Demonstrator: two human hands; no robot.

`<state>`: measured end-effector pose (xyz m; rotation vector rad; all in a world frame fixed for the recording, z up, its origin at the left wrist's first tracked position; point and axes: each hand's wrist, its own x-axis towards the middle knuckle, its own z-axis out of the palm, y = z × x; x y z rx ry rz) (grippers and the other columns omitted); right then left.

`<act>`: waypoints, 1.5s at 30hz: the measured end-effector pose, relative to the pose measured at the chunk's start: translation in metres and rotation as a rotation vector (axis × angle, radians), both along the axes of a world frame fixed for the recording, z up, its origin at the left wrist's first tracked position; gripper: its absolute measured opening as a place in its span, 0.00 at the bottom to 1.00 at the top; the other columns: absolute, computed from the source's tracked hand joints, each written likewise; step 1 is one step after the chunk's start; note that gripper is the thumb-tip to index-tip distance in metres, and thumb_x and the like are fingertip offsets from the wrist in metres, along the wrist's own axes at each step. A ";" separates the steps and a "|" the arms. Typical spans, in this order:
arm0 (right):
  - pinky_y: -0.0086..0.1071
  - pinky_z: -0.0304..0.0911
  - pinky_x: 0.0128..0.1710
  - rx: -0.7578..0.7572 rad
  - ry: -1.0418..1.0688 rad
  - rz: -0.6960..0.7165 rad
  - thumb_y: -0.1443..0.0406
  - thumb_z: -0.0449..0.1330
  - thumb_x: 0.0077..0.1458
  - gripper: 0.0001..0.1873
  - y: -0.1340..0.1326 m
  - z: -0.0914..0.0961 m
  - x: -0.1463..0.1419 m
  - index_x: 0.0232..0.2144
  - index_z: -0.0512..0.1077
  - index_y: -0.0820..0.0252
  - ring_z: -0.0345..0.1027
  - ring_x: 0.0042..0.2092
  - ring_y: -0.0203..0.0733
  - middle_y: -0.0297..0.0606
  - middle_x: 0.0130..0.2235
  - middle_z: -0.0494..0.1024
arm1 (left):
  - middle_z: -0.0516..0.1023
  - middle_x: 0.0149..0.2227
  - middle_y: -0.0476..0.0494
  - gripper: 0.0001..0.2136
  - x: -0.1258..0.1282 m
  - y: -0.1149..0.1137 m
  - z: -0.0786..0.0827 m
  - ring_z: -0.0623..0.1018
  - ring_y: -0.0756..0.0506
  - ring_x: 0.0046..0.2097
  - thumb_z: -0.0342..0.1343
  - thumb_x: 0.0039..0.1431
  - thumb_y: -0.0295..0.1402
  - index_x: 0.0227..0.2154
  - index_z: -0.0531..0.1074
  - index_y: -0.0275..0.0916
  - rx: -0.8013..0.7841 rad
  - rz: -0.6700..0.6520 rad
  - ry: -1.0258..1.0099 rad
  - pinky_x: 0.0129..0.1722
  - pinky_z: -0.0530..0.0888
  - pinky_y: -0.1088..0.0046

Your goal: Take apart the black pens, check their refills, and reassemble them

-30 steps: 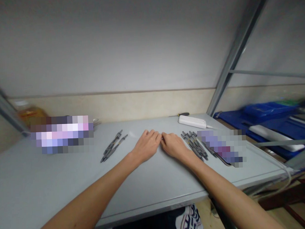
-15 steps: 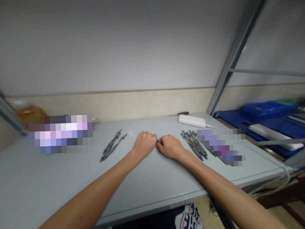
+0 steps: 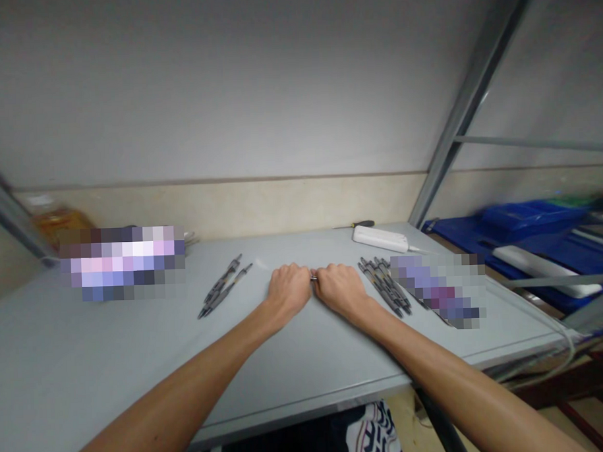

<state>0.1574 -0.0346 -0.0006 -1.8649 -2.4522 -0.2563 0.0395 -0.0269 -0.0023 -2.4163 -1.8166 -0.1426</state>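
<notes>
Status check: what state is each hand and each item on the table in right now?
left hand: closed on the pen, resting on the table
right hand: closed on the same pen, close beside the left hand
pen: gripped between both hands, mostly hidden
left pens: lying loose, side by side, untouched
right pens: lying bunched, untouched
white box: lying flat near the back edge
screwdriver: lying flat behind the white box

1. Plain grey wall [image 3: 277, 88] above a beige band [image 3: 261, 204].
2. Pale grey table [image 3: 113, 364] set against it.
3. Slanted metal shelf frame [image 3: 468, 108] at right, blue bins [image 3: 523, 221] beyond.
4. Beige floor [image 3: 404, 410] below the table edge.
</notes>
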 end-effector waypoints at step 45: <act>0.35 0.62 0.34 0.036 0.015 -0.074 0.64 0.44 0.59 0.19 0.008 0.005 0.009 0.36 0.75 0.63 0.72 0.38 0.49 0.52 0.34 0.77 | 0.75 0.36 0.43 0.08 -0.016 0.011 -0.012 0.74 0.47 0.37 0.49 0.55 0.31 0.37 0.67 0.38 0.003 -0.401 -0.573 0.38 0.70 0.72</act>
